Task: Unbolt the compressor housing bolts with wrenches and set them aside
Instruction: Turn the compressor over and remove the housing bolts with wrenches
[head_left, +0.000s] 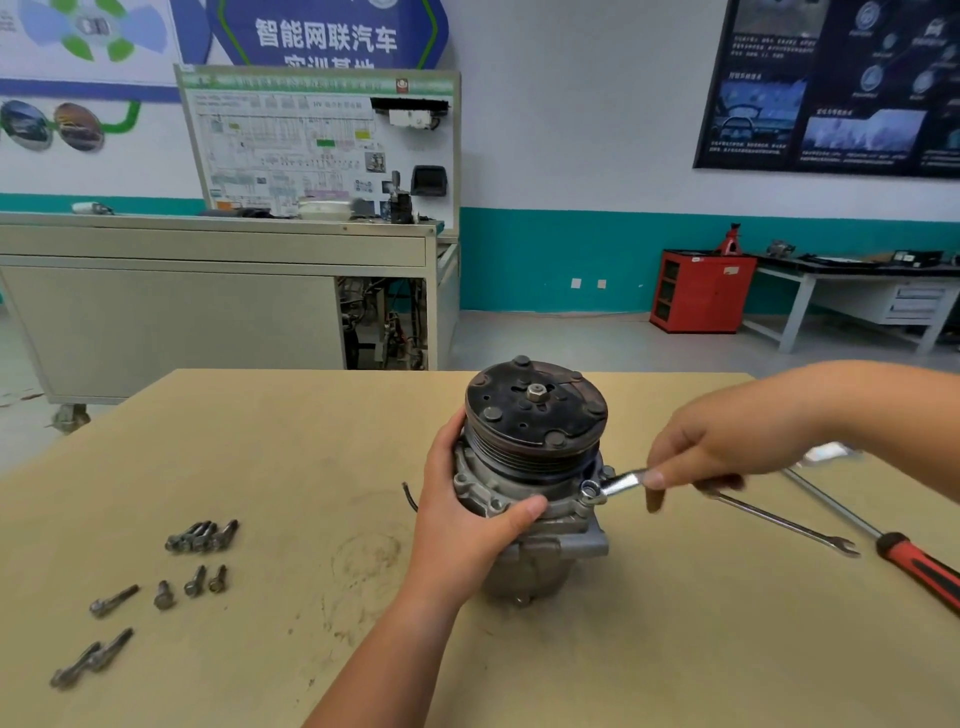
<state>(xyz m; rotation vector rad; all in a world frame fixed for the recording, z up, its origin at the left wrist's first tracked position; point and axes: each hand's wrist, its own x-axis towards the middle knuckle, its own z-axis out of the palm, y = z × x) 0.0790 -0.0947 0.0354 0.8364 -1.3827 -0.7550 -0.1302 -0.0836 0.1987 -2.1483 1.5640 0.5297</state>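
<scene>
My left hand (467, 514) grips the compressor (535, 415) on the worktop (260, 441). My right hand (727, 447) pinches the wrench (618, 482), its ring seemingly seated on a housing bolt (589, 488). Next I'd turn it loose, then lay it with the removed bolts (200, 538) by the left edge.

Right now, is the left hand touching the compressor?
Touching. The head view shows the left hand wrapped around the compressor, with its thumb curled across the grey body and no gap between them.

"智能网联汽车" on the blue wall sign (327, 36)
</scene>
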